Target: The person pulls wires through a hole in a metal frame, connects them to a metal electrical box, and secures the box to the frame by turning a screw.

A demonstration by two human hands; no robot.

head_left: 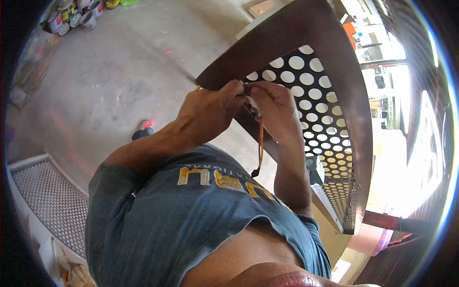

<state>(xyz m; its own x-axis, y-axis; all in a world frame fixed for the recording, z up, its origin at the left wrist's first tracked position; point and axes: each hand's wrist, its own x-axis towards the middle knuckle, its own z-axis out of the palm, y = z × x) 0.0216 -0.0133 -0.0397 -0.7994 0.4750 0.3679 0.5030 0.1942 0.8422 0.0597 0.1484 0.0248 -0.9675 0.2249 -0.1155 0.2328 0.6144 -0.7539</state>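
Observation:
My left hand (208, 112) and my right hand (278, 107) meet in front of my chest, fingers pinched together. Between their fingertips is a small dark piece (246, 90), mostly covered by the fingers. A whitish bit (253, 104) shows below it, against my right hand. From there a thin bundle of red and yellow wires (261, 143) hangs down, ending in a small black connector (256, 172). A short piece of yellow wire (198, 88) shows beyond my left hand. Right behind the hands stands a dark brown frame (282, 26) with a perforated panel (313, 103).
Paint tins and cups (79, 19) stand on the grey concrete floor (119, 62) at the far left. Another perforated panel (50, 201) in a light frame lies at lower left. A dark red bar (387, 222) juts out at right, by a pink container (368, 241).

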